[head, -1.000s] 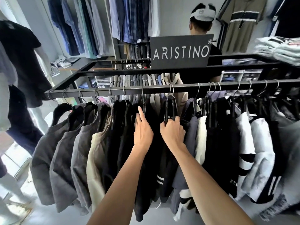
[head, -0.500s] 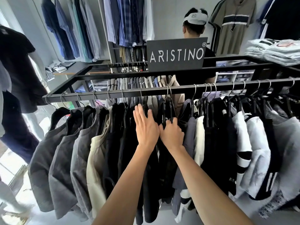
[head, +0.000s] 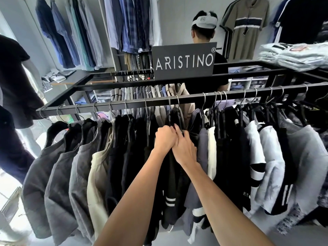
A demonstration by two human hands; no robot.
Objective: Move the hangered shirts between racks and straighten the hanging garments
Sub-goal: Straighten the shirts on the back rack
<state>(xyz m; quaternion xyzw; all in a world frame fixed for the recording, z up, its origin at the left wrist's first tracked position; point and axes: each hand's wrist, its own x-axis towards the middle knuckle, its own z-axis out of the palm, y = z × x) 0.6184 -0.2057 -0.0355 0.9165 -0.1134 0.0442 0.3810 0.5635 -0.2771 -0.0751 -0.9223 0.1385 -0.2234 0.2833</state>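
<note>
A black rail (head: 106, 108) runs across the view, hung with several shirts on black hangers: grey ones at the left, dark ones in the middle, white-and-black ones at the right. My left hand (head: 165, 139) and my right hand (head: 185, 148) meet at the middle of the rail, side by side and touching. Both grip the shoulders of a black shirt (head: 171, 174) with white cuff stripes, just under its black hanger (head: 175, 115). The fingers of both hands curl into the fabric.
A dark ARISTINO sign (head: 183, 62) stands on the rack's top frame. A person in a white cap (head: 204, 29) stands behind it. Folded shirts (head: 294, 54) lie on the rack's right top. A mannequin (head: 16, 82) stands at the left. More shirts hang on the wall rail (head: 124, 23).
My left hand moved right from the dark shirts and closed its flat fingers onto the black shirt next to my right hand. My right hand stayed on the shirt.
</note>
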